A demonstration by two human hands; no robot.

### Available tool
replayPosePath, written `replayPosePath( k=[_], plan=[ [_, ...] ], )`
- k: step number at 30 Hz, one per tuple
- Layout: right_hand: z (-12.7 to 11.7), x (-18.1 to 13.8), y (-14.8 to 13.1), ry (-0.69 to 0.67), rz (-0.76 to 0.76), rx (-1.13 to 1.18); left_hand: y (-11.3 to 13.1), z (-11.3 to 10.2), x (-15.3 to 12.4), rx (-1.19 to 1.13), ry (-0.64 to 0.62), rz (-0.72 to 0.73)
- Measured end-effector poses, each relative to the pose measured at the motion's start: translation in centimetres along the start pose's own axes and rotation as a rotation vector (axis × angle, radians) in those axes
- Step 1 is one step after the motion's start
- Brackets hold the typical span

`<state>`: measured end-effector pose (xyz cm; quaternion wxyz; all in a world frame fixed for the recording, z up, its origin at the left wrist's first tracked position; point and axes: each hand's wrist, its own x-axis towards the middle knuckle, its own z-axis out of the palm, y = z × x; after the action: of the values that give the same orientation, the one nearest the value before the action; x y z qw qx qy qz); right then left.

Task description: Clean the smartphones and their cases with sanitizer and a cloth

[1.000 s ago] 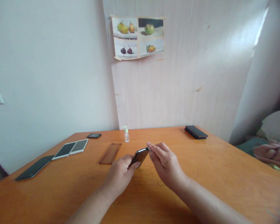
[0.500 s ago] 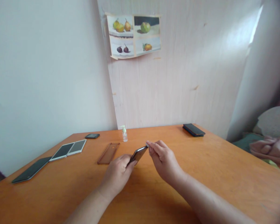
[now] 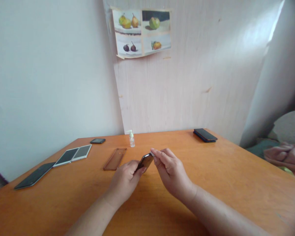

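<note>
A dark smartphone is tilted above the table, its far end raised. My left hand is closed around its near left part, thumb along the edge. My right hand is at the phone's upper right corner, fingertips pinched on a small whitish piece whose kind I cannot make out. Just beyond my left hand a clear brownish phone case lies flat on the table. Behind the case a small clear pump bottle stands upright.
On the wooden table, a dark phone, two white-framed phones and a small black phone lie at left. A dark phone in a cover lies at the back right. Fruit pictures hang on the wall behind.
My right hand's fingertips have shifted slightly left along the phone's upper edge. The left hand keeps its hold on the phone. The whole view has shifted a little.
</note>
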<state>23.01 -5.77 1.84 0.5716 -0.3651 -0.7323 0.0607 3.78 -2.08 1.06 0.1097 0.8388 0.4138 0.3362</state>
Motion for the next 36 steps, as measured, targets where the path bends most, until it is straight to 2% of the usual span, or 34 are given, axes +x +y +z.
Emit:
replayPosePath(
  k=[2,5,7,10,13,17,19,21,23,25,27,32,36],
  plan=[
    [0.0,0.2,1.4,0.063,0.107,0.025,0.1,0.0,0.0,-0.035,0.005,-0.018],
    [0.1,0.4,3.0,0.069,0.266,0.136,-0.2,0.4,0.0,-0.143,0.014,-0.049],
    [0.1,0.4,3.5,0.076,0.313,0.211,-0.5,0.7,0.0,-0.213,0.018,-0.066],
    [0.1,0.5,3.4,0.109,0.282,0.254,-0.5,0.9,0.0,-0.301,0.011,-0.093],
    [0.2,0.3,2.9,0.068,0.246,0.243,0.1,0.6,0.2,-0.464,0.007,-0.123],
    [0.7,-0.2,2.5,-0.102,0.216,0.117,0.3,-0.2,0.6,-0.755,0.043,-0.2],
    [1.0,-0.4,2.1,-0.196,0.187,0.049,-0.2,-0.6,0.7,-0.834,0.109,-0.278],
    [1.2,-0.6,1.6,-0.256,0.158,0.019,-0.9,-0.9,0.9,-0.92,0.184,-0.347],
    [1.4,-0.8,1.0,-0.279,0.139,0.022,-1.3,-1.2,1.0,-1.034,0.203,-0.403],
    [1.5,-0.8,0.7,-0.259,0.144,0.051,-1.3,-1.3,1.1,-1.132,0.146,-0.445],
    [1.7,-0.9,0.7,-0.185,0.183,0.133,-1.0,-1.3,1.0,-1.188,0.021,-0.468],
    [1.4,-0.7,2.6,-0.001,0.343,0.366,-0.1,-1.1,0.4,-1.18,-0.286,-0.408],
    [0.8,-0.2,4.1,0.095,0.352,0.349,0.0,-1.0,0.1,-1.169,-0.387,-0.397]
  ],
)
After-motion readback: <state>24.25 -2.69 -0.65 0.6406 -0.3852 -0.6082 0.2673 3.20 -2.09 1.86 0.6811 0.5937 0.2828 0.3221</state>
